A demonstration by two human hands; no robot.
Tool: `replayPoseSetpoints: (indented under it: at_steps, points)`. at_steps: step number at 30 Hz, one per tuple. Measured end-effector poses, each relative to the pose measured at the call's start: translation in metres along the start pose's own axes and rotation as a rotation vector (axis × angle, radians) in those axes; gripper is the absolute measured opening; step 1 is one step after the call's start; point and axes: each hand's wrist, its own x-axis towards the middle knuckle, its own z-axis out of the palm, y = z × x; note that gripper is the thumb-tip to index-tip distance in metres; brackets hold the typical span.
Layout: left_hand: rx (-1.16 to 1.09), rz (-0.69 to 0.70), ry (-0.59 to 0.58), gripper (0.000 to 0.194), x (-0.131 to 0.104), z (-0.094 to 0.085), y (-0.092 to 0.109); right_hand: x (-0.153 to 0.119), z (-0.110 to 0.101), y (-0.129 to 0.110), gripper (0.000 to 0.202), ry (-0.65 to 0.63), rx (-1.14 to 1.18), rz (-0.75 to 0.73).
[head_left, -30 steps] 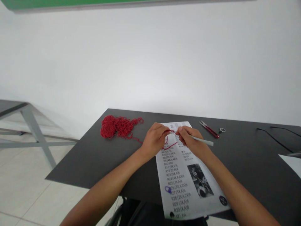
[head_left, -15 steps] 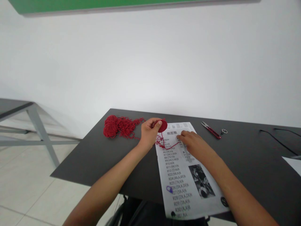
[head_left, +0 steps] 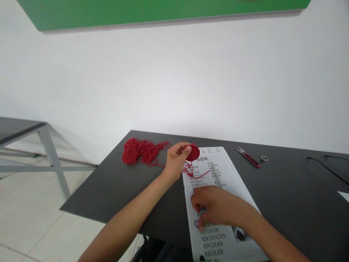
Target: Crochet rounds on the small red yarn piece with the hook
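Note:
My left hand (head_left: 177, 158) pinches a round red crocheted disc (head_left: 193, 153) by its left edge. A red strand (head_left: 201, 176) hangs from the disc and loops over the printed pattern sheet (head_left: 236, 178). Low over that sheet, my right hand (head_left: 211, 205) has thumb and fingers apart around nothing. Its fingertips are close to a small purple stitch marker (head_left: 196, 223), partly hidden by the hand; whether they touch cannot be made out. On the paper above the right hand lies a slim, pale crochet hook (head_left: 217, 175).
A red yarn ball with loose, tangled yarn (head_left: 147, 151) sits at the back left of the dark table (head_left: 114, 193). Red-handled thread snips (head_left: 248, 157) and a small metal ring (head_left: 264, 158) lie right of the sheet. Glasses arms (head_left: 328, 170) show farther right.
My right hand has moved from the sheet's upper part down toward the purple marker, leaving the pale hook in sight. My left hand still holds the disc. The view has tilted up slightly.

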Motion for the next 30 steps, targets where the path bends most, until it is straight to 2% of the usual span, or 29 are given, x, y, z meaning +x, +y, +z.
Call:
replayPoseSetpoints:
  at_steps: [5,11,15,21,26,30]
  points:
    - [-0.068,-0.030,-0.043,0.040,-0.004,0.001,-0.002,0.003,0.000,0.008,0.004,0.052,0.073,-0.060]
    - [-0.126,0.001,-0.126,0.044,-0.010,0.003,0.002,0.002,0.001,0.009,0.011,0.064,0.122,-0.003]
    - [-0.041,0.072,-0.176,0.051,-0.010,0.002,0.003,-0.002,0.002,0.004,0.027,0.092,0.089,-0.032]
    - [0.214,0.181,-0.182,0.018,-0.009,-0.001,0.001,-0.001,0.005,0.002,0.023,0.103,0.094,-0.054]
    - [0.261,0.177,-0.184,0.011,-0.011,0.003,0.004,0.001,0.006,0.002,0.019,0.122,0.036,-0.091]
    - [0.274,0.209,-0.132,0.009,-0.012,0.005,0.005,-0.001,-0.004,0.005,0.018,0.166,0.147,-0.064]
